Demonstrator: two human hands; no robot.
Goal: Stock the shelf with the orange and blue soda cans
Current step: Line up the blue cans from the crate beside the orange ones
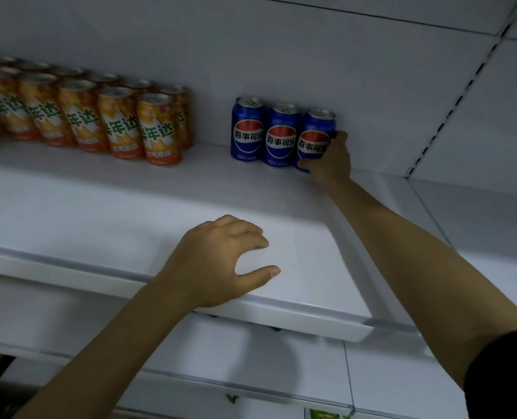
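Right hand [332,158] grips the rightmost blue 百事可乐 Pepsi can [315,125] on the white metal shelf [100,207], covering its last character. Left hand [218,264] hovers empty, fingers loosely curled. The orange 美年达 cans [157,131] to the left are blurred and cut off at the frame edge.

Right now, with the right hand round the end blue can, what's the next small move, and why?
Probably loosen the right hand and draw it back. The end blue can stands upright in line with the other two blue cans on the shelf, so it seems placed. The left hand holds nothing, so no can is waiting.
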